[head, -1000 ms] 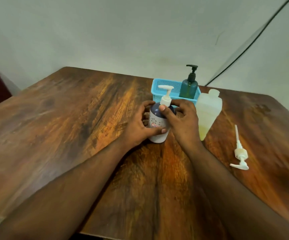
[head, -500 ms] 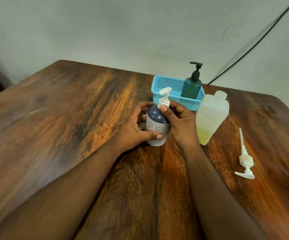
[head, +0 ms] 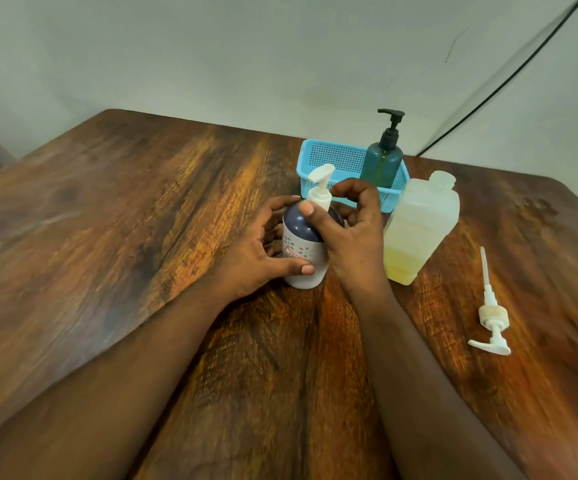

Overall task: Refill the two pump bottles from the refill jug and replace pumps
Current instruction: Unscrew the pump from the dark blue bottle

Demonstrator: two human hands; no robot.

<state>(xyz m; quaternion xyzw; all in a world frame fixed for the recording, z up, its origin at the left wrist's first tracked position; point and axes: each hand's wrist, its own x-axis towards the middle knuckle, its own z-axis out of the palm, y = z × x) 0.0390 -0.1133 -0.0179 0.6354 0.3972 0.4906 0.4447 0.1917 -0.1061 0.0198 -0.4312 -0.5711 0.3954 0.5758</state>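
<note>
The left hand point(head: 263, 251) is wrapped round the body of the white pump bottle point(head: 303, 251), thumb lying across the front near the base and fingers curled behind at 9 o'clock of it, holding it upright on the wooden table point(head: 107, 237). The right hand point(head: 351, 233) sits at 3 o'clock of the same bottle, its thumb tip pressed to the collar of the white pump point(head: 320, 188) and its fingers bent round the far side of the collar, so it pinches the pump at the neck; the nozzle points toward 1 o'clock. The bottle has a dark blue domed shoulder, pale dots on the white wall and a small red-edged label low on the front, whose writing is too small to read. At 3 o'clock of the hands, just beside the right wrist, stands the refill jug point(head: 419, 226), translucent, uncapped, with yellow liquid filling only its lower part. At 12 o'clock a light blue mesh basket point(head: 332, 161) holds the green pump bottle point(head: 382, 161), upright with its black pump fitted. A loose white pump point(head: 492, 313) with its long dip tube lies flat on the table at 4 o'clock, well apart from the jug. The table is dark brown wood with strong orange grain and rounded far corners, pushed close to a plain pale wall point(head: 246, 57), down which a thin black cable point(head: 509, 77) runs on the right.
</note>
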